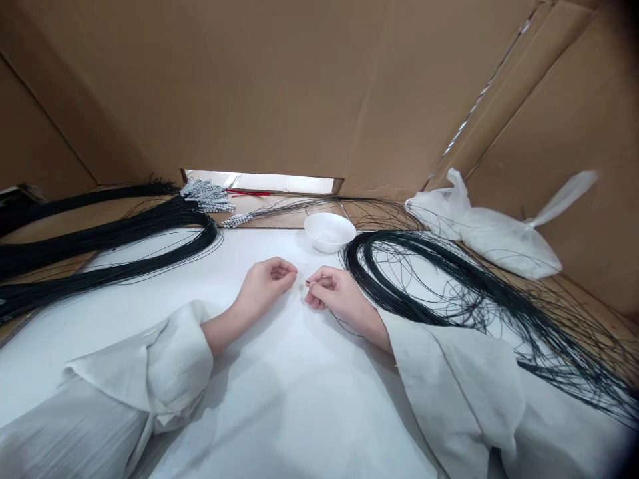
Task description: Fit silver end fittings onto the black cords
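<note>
My left hand (265, 285) and my right hand (335, 294) face each other a short way apart above the white work surface (279, 412). Thumb and forefinger of the left are pinched together; whatever they hold, if anything, is too small to make out. The right is closed on a thin black wire (348, 329): a dark tip pokes out at its fingertips and a length curves beneath the wrist. A white bowl (329, 233) stands just beyond both hands. Close to my right wrist lies a loose coil of black wires (399, 293).
Bundles of black wires (124, 263) lie at the left, some with white-and-black ends (206, 195). A smaller bunch with similar ends (237, 219) is near the bowl. White plastic bags (509, 236) rest at the right. Cardboard walls (249, 86) enclose the surface, with a low slot at the back.
</note>
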Action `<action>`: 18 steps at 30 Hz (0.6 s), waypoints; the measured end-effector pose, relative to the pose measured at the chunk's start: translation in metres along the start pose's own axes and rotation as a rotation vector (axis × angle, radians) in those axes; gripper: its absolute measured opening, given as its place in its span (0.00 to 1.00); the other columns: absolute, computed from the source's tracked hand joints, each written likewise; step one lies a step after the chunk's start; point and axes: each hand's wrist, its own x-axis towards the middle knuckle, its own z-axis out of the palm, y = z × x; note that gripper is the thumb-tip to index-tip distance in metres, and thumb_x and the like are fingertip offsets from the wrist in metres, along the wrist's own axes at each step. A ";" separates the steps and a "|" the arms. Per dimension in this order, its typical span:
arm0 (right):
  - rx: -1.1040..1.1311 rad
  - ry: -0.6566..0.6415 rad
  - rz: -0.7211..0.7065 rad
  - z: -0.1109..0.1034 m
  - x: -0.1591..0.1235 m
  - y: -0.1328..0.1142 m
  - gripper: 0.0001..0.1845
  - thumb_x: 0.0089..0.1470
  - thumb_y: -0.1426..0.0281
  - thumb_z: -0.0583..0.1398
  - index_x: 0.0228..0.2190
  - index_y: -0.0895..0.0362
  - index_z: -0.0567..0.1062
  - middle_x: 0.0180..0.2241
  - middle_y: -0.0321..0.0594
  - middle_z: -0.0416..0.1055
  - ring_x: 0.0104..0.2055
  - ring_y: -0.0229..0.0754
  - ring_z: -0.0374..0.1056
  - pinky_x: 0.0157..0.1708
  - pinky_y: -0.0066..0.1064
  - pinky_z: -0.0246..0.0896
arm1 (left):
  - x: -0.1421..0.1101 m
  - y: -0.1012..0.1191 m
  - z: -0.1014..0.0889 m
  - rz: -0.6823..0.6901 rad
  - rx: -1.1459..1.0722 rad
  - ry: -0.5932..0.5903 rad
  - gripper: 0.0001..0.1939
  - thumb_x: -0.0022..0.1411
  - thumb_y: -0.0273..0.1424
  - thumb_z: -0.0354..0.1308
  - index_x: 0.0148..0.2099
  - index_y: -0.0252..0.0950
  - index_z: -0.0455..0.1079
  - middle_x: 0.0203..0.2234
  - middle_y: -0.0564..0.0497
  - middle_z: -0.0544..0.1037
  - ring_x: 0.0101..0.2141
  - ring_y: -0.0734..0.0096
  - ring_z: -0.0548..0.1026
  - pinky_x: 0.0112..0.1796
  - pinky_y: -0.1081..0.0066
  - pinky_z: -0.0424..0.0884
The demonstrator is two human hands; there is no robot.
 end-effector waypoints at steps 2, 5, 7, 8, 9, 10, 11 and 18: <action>-0.007 0.002 -0.010 0.001 -0.002 -0.001 0.01 0.45 0.75 0.56 0.24 0.60 0.66 0.20 0.36 0.70 0.20 0.31 0.64 0.23 0.22 0.60 | -0.006 0.001 0.001 -0.038 -0.078 -0.030 0.09 0.55 0.32 0.51 0.35 0.32 0.67 0.24 0.51 0.74 0.23 0.74 0.71 0.25 0.75 0.66; 0.015 -0.031 -0.003 0.003 -0.005 -0.001 0.01 0.45 0.74 0.55 0.24 0.60 0.66 0.20 0.36 0.69 0.18 0.30 0.61 0.18 0.21 0.57 | -0.014 0.007 0.002 -0.131 -0.259 -0.057 0.08 0.52 0.32 0.54 0.34 0.33 0.68 0.23 0.52 0.73 0.22 0.76 0.70 0.26 0.76 0.65; 0.039 -0.073 0.018 0.005 -0.006 0.000 0.01 0.44 0.74 0.55 0.25 0.59 0.65 0.20 0.35 0.69 0.16 0.30 0.59 0.13 0.20 0.54 | -0.018 0.010 0.001 -0.187 -0.383 -0.070 0.07 0.50 0.30 0.56 0.34 0.33 0.68 0.24 0.53 0.73 0.24 0.77 0.69 0.27 0.76 0.65; 0.047 -0.090 0.032 0.005 -0.006 0.000 0.02 0.44 0.75 0.55 0.26 0.59 0.65 0.20 0.34 0.68 0.15 0.30 0.59 0.12 0.20 0.53 | -0.019 0.012 0.001 -0.200 -0.425 -0.079 0.07 0.50 0.30 0.57 0.33 0.33 0.68 0.25 0.53 0.73 0.24 0.77 0.69 0.28 0.76 0.65; 0.053 -0.099 0.045 0.006 -0.006 0.001 0.02 0.44 0.75 0.54 0.26 0.59 0.65 0.19 0.34 0.68 0.15 0.30 0.58 0.12 0.19 0.53 | -0.019 0.013 0.000 -0.200 -0.445 -0.088 0.07 0.50 0.29 0.57 0.33 0.33 0.68 0.25 0.53 0.72 0.24 0.77 0.69 0.28 0.76 0.65; 0.061 -0.104 0.057 0.006 -0.006 0.001 0.03 0.43 0.75 0.54 0.26 0.59 0.65 0.19 0.34 0.68 0.15 0.30 0.58 0.12 0.19 0.53 | -0.020 0.013 0.000 -0.199 -0.454 -0.097 0.07 0.49 0.29 0.57 0.33 0.33 0.68 0.25 0.53 0.72 0.24 0.77 0.69 0.28 0.76 0.65; 0.070 -0.105 0.065 0.006 -0.006 0.001 0.03 0.43 0.76 0.54 0.26 0.59 0.64 0.19 0.34 0.67 0.15 0.30 0.59 0.12 0.19 0.54 | -0.019 0.014 0.000 -0.196 -0.458 -0.104 0.07 0.49 0.28 0.57 0.33 0.33 0.68 0.25 0.53 0.72 0.24 0.77 0.69 0.29 0.75 0.65; 0.069 -0.087 0.103 0.007 -0.006 -0.001 0.02 0.43 0.76 0.55 0.24 0.58 0.63 0.18 0.34 0.67 0.15 0.30 0.60 0.12 0.20 0.55 | -0.018 0.015 0.001 -0.211 -0.471 -0.154 0.07 0.50 0.28 0.57 0.34 0.33 0.68 0.26 0.53 0.73 0.27 0.75 0.72 0.32 0.74 0.66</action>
